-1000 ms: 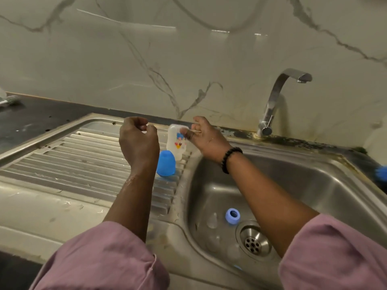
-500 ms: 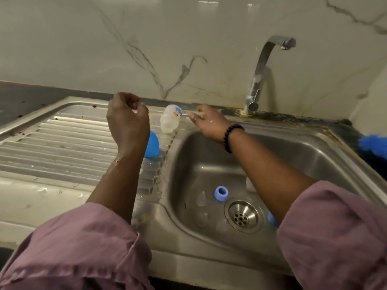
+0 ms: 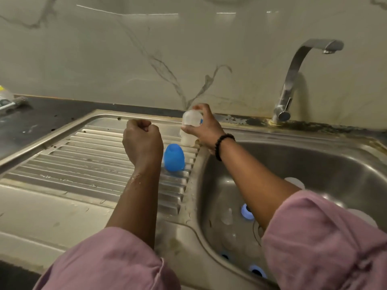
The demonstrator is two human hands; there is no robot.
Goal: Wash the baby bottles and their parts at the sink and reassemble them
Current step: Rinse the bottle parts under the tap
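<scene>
My right hand point(image 3: 207, 130) grips a clear baby bottle point(image 3: 191, 122), which is upside-down with its mouth on the drainboard point(image 3: 83, 162), right beside the sink basin point(image 3: 314, 162). My left hand point(image 3: 142, 141) hovers as a closed fist over the drainboard; nothing shows in it. A blue bottle cap point(image 3: 173, 158) stands on the drainboard between my hands. In the basin lie blue screw rings point(image 3: 247, 212) point(image 3: 257, 271) and clear teats point(image 3: 227, 216), partly hidden by my right arm.
The tap point(image 3: 293, 80) stands behind the basin and no water runs from it. Pale rounded parts point(image 3: 295, 182) sit in the basin past my right arm. A brush and a packet point(image 3: 10, 101) lie on the dark counter at far left.
My right hand has turned the bottle from tilted on its side to upside-down and lowered it onto the drainboard. My left fist has stayed over the drainboard.
</scene>
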